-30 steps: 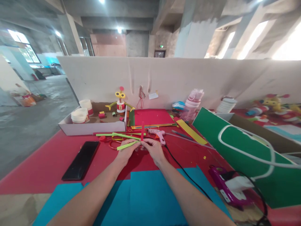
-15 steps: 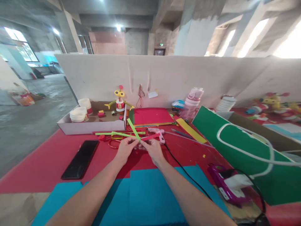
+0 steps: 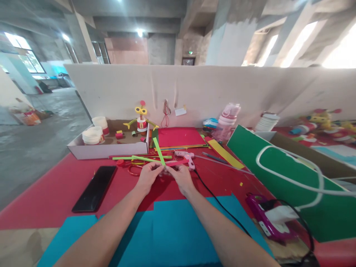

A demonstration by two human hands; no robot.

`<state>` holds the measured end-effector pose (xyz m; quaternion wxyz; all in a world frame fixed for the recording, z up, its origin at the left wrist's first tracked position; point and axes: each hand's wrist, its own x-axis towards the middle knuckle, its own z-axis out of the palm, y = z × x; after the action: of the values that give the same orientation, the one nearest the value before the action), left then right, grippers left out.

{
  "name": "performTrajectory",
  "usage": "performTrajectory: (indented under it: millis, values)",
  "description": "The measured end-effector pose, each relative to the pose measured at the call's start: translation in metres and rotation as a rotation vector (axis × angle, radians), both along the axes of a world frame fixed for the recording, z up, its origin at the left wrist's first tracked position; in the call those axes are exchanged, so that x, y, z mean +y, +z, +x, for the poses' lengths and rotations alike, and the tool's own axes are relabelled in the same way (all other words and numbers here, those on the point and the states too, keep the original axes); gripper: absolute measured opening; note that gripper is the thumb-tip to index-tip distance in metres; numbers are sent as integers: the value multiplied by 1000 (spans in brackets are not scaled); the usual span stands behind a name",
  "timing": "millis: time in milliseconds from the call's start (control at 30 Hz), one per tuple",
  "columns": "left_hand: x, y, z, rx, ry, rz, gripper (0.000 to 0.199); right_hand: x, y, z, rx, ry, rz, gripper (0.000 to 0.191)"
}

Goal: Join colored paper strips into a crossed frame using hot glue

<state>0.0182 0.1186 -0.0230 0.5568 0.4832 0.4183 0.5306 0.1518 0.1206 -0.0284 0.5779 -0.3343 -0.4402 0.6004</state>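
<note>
Clearly, left hand (image 3: 148, 176) and right hand (image 3: 180, 178) meet in narrow fingertip pinches where the green strip (image 3: 158, 150) joins the red strip (image 3: 178, 162), presumably to keep that junction firm; green points forward, red rightward, both above the table (image 3: 125, 196); the glue gun (image 3: 187, 157) lies just beyond, probably for easy reach.

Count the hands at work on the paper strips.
2: the left hand and the right hand, pinching side by side where a green strip meets a red strip. Some fingers are hidden.
</note>
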Motion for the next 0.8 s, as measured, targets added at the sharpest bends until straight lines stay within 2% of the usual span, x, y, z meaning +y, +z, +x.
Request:
performTrajectory:
  millis: [200, 333, 600, 800]
  values:
    - [0, 0, -1, -58, -18, -9, 26, 3, -3, 3, 139, 47, -128, 32]
    - [0, -2, 0, -37, -14, -9, 24, 0, 0, 3, 172, 76, -147, 35]
    - [3, -6, -1, -28, 4, -28, 22, 0, 0, 3, 125, 109, -131, 36]
    - [1, -2, -2, -1, -1, 20, 22, 2, -4, 2, 69, 62, -136, 34]
